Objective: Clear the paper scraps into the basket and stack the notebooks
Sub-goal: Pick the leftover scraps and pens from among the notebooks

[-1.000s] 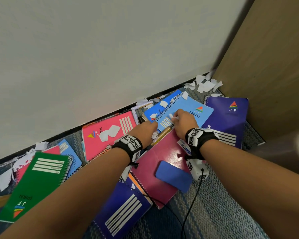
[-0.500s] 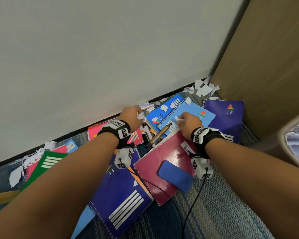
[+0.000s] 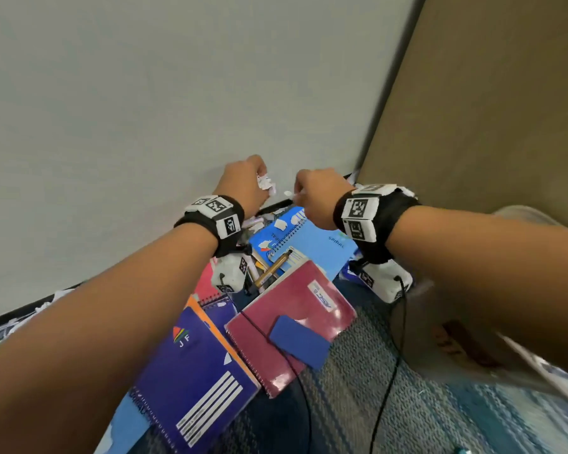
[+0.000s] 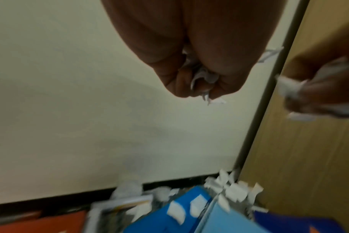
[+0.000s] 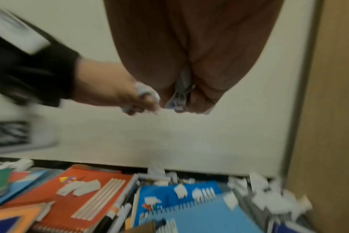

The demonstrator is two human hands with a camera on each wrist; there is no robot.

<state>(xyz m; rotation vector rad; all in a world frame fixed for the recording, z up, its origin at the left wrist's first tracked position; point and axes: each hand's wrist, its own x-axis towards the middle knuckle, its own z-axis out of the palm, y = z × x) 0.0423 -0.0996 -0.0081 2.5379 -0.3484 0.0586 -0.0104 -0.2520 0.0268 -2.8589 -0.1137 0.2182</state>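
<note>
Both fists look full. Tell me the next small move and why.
Probably carry both hands rightward to the basket and drop the load. The left hand grips crumpled white paper scraps, and the right hand holds more, both lifted off the notebooks; loose white scraps remain by the wall.

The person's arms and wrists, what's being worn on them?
Both forearms are bare, no sleeves. The left wrist band and right wrist band are black with white blocks printed with black square codes. A white camera unit hangs under the right wrist, trailing a thin black cable.
</note>
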